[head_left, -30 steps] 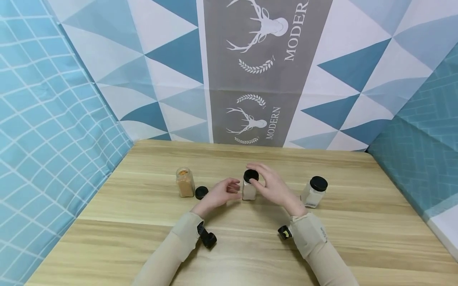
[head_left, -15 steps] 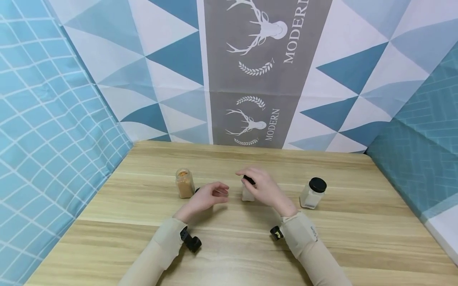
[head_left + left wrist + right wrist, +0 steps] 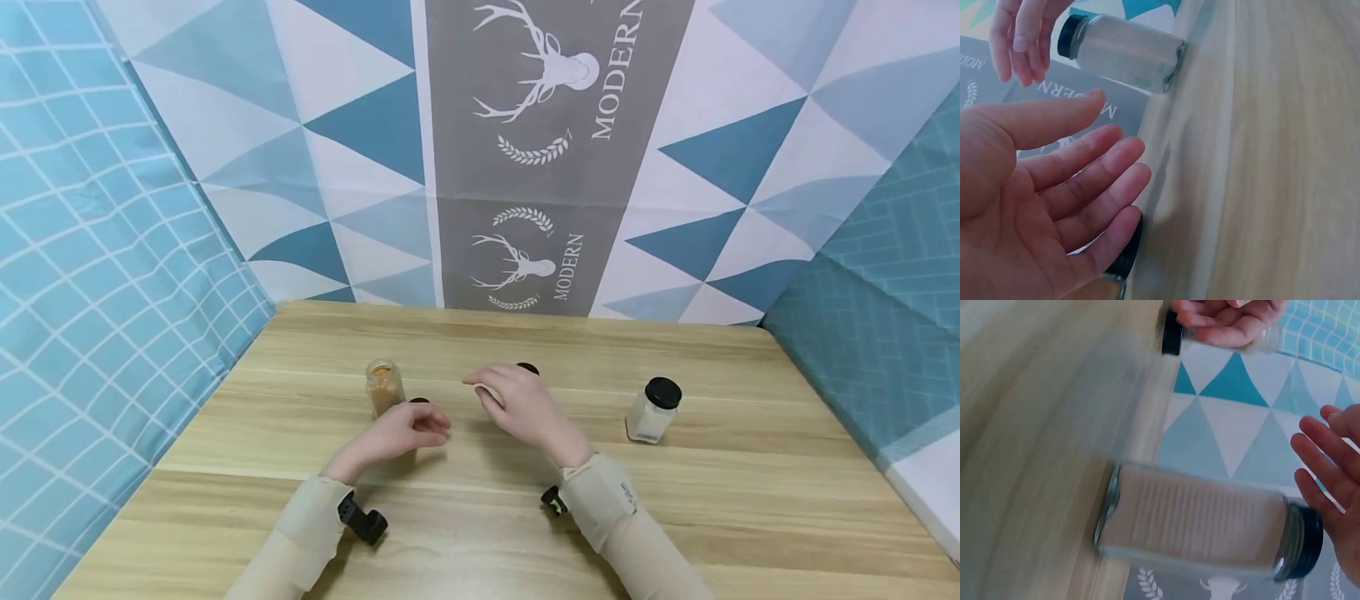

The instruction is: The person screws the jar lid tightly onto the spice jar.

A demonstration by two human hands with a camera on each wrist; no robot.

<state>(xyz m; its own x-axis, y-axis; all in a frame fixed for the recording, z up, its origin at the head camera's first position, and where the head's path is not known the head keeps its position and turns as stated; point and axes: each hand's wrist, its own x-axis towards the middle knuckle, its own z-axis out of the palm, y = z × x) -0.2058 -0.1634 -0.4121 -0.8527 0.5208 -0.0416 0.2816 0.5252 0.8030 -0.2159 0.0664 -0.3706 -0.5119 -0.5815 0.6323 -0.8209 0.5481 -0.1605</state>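
My left hand (image 3: 397,432) hovers over the table, fingers loosely bent and holding nothing. Close to it stands an uncapped glass jar of orange powder (image 3: 386,388), partly behind the hand. A loose black lid (image 3: 420,401) peeks out beside that jar. My right hand (image 3: 516,403) is off to the right, also holding nothing, and covers most of a middle jar whose black lid (image 3: 528,367) shows behind it. In the right wrist view this capped glass jar (image 3: 1191,522) contains pale powder and stands upright, with a small gap to the fingers.
Another capped jar of white powder (image 3: 649,412) stands to the right on the wooden table (image 3: 720,508). Patterned cloth (image 3: 525,167) hangs along the table's back edge, with blue cloth at both sides.
Both hands have moved left and toward the person. The right hand has left the middle jar's lid; the left has moved from beside that jar to the orange powder jar.
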